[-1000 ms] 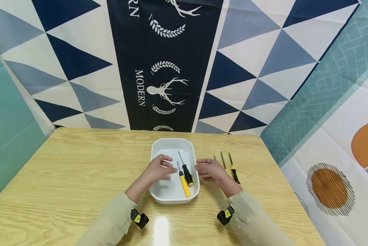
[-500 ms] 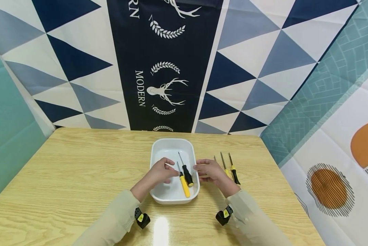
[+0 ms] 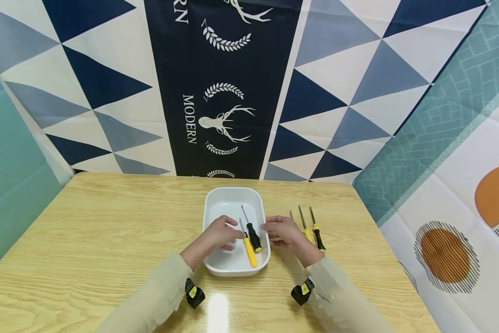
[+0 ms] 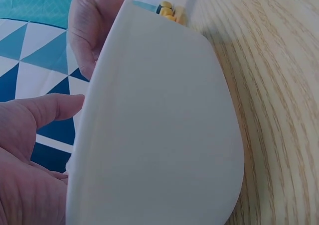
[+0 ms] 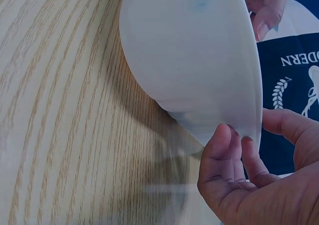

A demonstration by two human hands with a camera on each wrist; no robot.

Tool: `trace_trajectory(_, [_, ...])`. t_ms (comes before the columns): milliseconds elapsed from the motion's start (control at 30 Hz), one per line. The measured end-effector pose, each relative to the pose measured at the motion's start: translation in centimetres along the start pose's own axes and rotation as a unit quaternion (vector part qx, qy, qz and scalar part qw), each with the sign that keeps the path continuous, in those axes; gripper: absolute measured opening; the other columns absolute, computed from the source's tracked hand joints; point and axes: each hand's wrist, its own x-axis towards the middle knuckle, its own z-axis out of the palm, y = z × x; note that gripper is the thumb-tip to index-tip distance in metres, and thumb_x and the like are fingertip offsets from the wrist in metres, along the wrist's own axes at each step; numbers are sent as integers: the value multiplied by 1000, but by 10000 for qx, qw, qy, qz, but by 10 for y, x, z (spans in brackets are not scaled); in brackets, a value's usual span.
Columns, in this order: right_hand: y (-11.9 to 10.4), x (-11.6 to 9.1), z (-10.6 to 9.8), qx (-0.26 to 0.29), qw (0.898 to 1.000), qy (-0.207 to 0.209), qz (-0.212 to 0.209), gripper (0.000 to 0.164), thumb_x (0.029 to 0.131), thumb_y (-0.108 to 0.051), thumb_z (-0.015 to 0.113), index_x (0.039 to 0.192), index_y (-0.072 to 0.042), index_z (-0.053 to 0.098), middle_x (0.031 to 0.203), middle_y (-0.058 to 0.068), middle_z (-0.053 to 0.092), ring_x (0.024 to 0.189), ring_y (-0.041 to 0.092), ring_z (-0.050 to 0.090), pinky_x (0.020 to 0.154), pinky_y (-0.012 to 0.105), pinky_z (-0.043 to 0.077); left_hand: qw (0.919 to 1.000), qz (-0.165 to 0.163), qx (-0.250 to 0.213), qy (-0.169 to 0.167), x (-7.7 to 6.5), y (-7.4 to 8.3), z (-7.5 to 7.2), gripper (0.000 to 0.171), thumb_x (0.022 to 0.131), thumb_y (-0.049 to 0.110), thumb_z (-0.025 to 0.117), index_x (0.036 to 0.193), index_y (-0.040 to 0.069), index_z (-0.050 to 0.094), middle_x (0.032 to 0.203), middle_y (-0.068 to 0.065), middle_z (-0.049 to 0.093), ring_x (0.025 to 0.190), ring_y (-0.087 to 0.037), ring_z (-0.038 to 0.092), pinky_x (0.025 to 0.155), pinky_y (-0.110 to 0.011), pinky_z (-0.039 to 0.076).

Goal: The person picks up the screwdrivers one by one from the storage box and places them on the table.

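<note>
A white rectangular tray stands on the table. Two screwdrivers lie inside it, one with a yellow handle and one with a black handle. My left hand is over the tray's inside, fingers loosely bent, with the thumb close to the yellow screwdriver's shaft. Nothing shows in its grasp; the left wrist view has the tray's wall in front. At the tray's right side, my right hand pinches the rim, with fingertips against the outer wall and another digit over the edge.
Right of the tray, more screwdrivers lie on the wooden table: one with a black and yellow handle, one with a yellow handle, and a shaft partly behind the right hand. Patterned cloth hangs beyond the back edge.
My left hand has shifted right and slightly toward me inside the tray, closer to the yellow screwdriver. My right hand stays almost still at the rim.
</note>
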Motion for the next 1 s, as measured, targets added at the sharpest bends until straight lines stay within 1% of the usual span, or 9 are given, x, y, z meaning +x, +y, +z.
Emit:
trace_trajectory(133, [0, 0, 1, -37, 10000, 7, 9, 39, 87, -17, 65, 122, -3, 55, 96, 12, 65, 72, 16, 62, 59, 26, 53, 9998, -174, 32, 14, 2, -1, 2, 49, 80, 20, 73, 119, 4, 48, 103, -14, 58, 86, -25, 63, 66, -30, 58])
trace_trajectory(233, [0, 0, 2, -36, 10000, 17, 8, 38, 87, -17, 65, 122, -3, 55, 94, 11, 65, 70, 16, 62, 58, 26, 52, 9996, -288, 11, -42, 2, -1, 3, 48, 80, 20, 72, 118, 3, 48, 104, -14, 59, 87, -24, 63, 67, -30, 58])
trace_trajectory(333, [0, 0, 2, -20, 10000, 41, 27, 37, 87, -16, 65, 121, -4, 56, 92, 10, 65, 69, 15, 61, 57, 25, 52, 9993, -351, -28, -107, 2, -1, 5, 48, 80, 20, 72, 118, 3, 48, 105, -13, 59, 87, -23, 62, 67, -30, 58])
trace_trajectory(500, [0, 0, 1, -2, 10000, 75, 55, 37, 86, -16, 65, 120, -5, 57, 91, 9, 65, 69, 15, 61, 58, 25, 52, 9987, -479, -110, -101, 3, 2, 8, 47, 80, 21, 72, 117, 3, 48, 106, -15, 59, 86, -24, 63, 66, -30, 58])
trace_trajectory(800, [2, 1, 1, -23, 10000, 76, 17, 36, 87, -17, 65, 120, -5, 57, 91, 10, 66, 69, 15, 62, 58, 26, 52, 9979, -648, 60, 30, 5, 2, 15, 42, 80, 21, 71, 111, 4, 49, 98, -11, 57, 79, -20, 59, 62, -28, 55])
trace_trajectory(1000, [2, 1, 1, -30, 10000, 64, -11, 36, 87, -17, 65, 119, -4, 57, 90, 10, 66, 69, 15, 63, 58, 26, 53, 9976, -681, -141, -28, 8, -2, 19, 40, 81, 20, 70, 110, 3, 47, 88, -9, 53, 70, -18, 54, 57, -26, 54])
